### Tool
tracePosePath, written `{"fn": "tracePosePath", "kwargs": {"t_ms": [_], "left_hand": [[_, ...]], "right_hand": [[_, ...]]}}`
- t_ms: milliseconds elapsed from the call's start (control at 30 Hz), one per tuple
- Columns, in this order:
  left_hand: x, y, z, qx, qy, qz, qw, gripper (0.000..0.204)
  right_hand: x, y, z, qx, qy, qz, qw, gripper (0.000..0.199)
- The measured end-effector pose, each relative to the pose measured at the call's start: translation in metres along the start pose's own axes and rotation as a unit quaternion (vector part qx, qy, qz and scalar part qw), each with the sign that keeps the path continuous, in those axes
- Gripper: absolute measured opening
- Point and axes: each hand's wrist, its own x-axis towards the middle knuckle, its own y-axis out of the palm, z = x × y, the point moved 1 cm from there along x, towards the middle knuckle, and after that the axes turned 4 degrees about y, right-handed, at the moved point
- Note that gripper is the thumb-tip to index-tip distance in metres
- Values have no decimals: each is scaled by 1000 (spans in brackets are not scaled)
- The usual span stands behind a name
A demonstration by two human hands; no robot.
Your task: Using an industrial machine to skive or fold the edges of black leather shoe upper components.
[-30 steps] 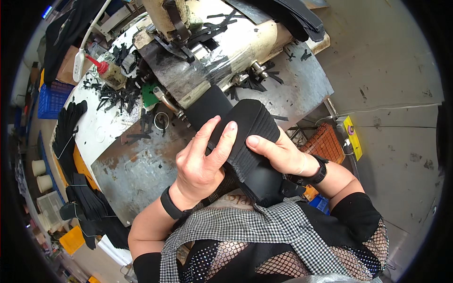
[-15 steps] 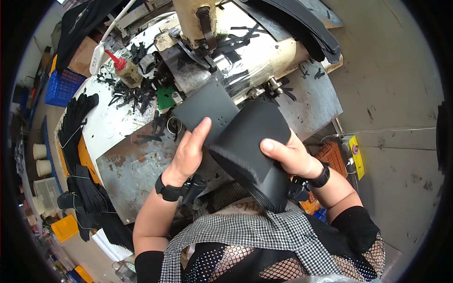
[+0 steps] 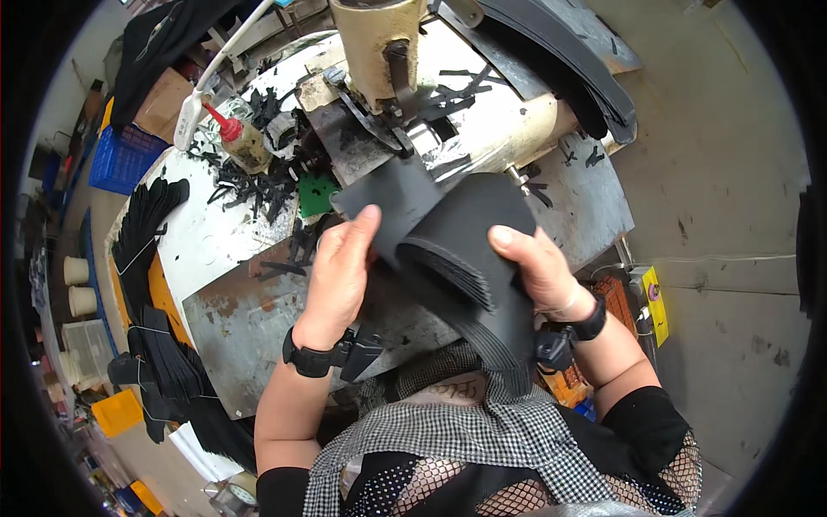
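Note:
My right hand [image 3: 544,274] grips a thick stack of black sheet pieces [image 3: 478,211], thumb on top. The stack is bent over, and its layered edges show fanned out at the fold and along the tail hanging toward my apron. To its left, a flat black piece [image 3: 396,194] reaches up to the head of a cream-coloured machine [image 3: 366,65]. My left hand [image 3: 338,269] pinches that piece's left edge with the thumb on top; its other fingers are mostly hidden. Whether the flat piece joins the stack I cannot tell.
Black offcuts [image 3: 254,189] litter the table around a red-capped bottle [image 3: 237,138]. Bundles of black strips [image 3: 142,228] hang at the left edge, near a blue crate [image 3: 125,159]. More long black pieces [image 3: 568,69] lie at the far right. A metal plate [image 3: 250,319] covers the table's near side.
The stack has been bent further, so its separate layers now show at the fold. My left hand has closed on the flat piece's edge. The whole view has shifted slightly.

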Motion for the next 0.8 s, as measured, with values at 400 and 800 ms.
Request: {"fn": "tracePosePath", "kwargs": {"t_ms": [400,800], "left_hand": [[-21,16,-16,146,311,263,902,49],[-1,-5,-6,-12,-14,36,999,34]], "right_hand": [[-45,4,29,-178,-40,35,983,34],[-2,10,1,0,56,22,998,33]]}}
